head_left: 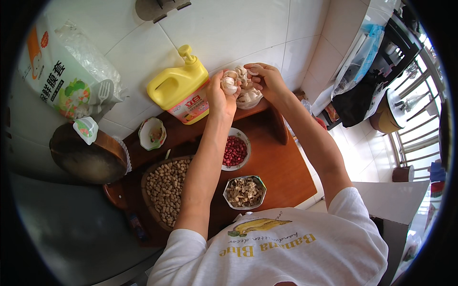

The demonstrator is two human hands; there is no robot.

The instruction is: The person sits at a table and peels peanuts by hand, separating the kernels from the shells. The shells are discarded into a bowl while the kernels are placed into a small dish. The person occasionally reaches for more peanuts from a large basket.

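My left hand [219,95] holds garlic cloves [229,83] in its cupped palm and fingers. Beside it, my right hand [269,81] pinches a pale garlic piece [254,70] between thumb and fingertips; whether it is a clove or skin is hard to tell. Between and partly behind both hands, a clear bowl [249,104] piled with garlic bulbs [247,95] stands on the raised wooden shelf [247,113]. Under my forearms on the brown table are a bowl of red-skinned peanut kernels [235,151], a bowl of peanut shells [244,192] and a woven basket of unshelled peanuts [165,187], partly hidden by my left arm.
A yellow pump jug [179,85] stands on the shelf against the tiled wall, left of my left hand. Further left are a small bowl [152,133], a dark round pot or pan [89,155] and a plastic bag of film covers [71,78]. The table's right edge [310,175] borders the tiled floor.
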